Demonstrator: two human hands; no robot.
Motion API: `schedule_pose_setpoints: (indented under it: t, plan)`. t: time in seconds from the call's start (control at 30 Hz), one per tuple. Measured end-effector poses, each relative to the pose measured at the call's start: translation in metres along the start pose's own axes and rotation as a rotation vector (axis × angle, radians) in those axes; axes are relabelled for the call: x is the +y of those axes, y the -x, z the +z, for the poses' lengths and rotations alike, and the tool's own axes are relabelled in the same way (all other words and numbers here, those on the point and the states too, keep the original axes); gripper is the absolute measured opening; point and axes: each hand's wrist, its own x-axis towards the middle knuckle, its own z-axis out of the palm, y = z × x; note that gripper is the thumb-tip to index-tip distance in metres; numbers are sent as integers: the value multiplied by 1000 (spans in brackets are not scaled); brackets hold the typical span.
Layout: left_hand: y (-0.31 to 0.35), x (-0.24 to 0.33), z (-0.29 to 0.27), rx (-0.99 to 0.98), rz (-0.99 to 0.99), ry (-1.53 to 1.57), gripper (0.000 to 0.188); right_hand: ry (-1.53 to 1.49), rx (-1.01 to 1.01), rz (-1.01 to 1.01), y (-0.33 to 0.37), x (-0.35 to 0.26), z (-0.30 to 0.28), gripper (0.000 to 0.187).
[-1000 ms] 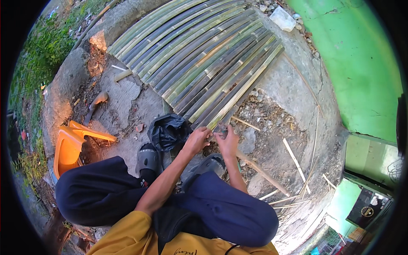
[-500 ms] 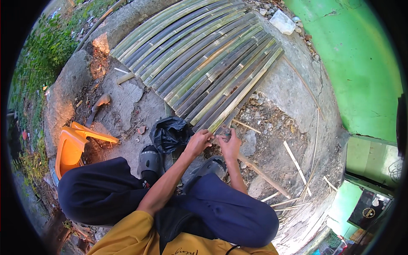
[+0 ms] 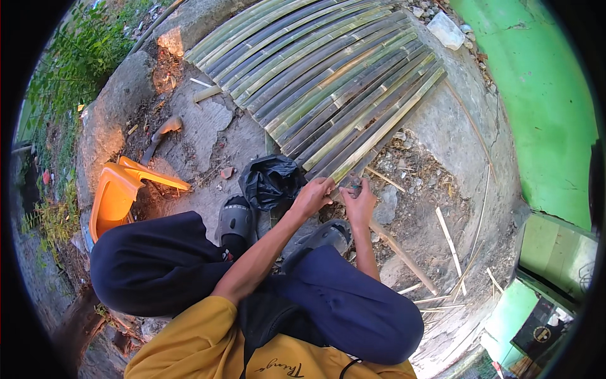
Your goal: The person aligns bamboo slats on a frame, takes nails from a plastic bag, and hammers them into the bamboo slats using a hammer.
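Covering the upper middle of the view, a mat of split bamboo slats (image 3: 328,82) lies on the cracked concrete ground (image 3: 208,126), bordered on the right by a green wall (image 3: 543,114). An orange plastic chair (image 3: 117,192) lies tipped at left. A crumpled black plastic bag (image 3: 271,182) rests just beside the mat's near edge, above a grey sandal (image 3: 235,221). Loose bamboo strips (image 3: 449,240) are scattered at right. At the mat's lower corner, the left hand (image 3: 312,197) and right hand (image 3: 360,203) meet, almost touching; the fingers of each are curled together around the near end of one slat (image 3: 379,136), though the exact grip is too small to tell.
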Motion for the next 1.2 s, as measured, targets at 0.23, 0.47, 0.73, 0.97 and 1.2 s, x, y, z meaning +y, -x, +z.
schedule_pose_setpoints:
  t: [0.23, 0.47, 0.73, 0.97, 1.2]
  plan:
    - [-1, 0, -3, -13, -1, 21, 46, 14, -43, 36, 0, -2, 0, 38]
    - [-2, 5, -6, -37, -24, 48, 46, 81, -46, 19, 0, -5, -1, 39]
    - [-5, 4, -2, 63, -5, 48, 38, 94, -32, -37, 1, 2, 8, 36]
    - [-16, 2, 4, 73, 69, -4, 26, 40, -6, -58, -1, -1, 7, 37]
    - [-18, -5, 9, 71, 94, -37, 22, -34, -34, -16, 2, -4, 6, 43]
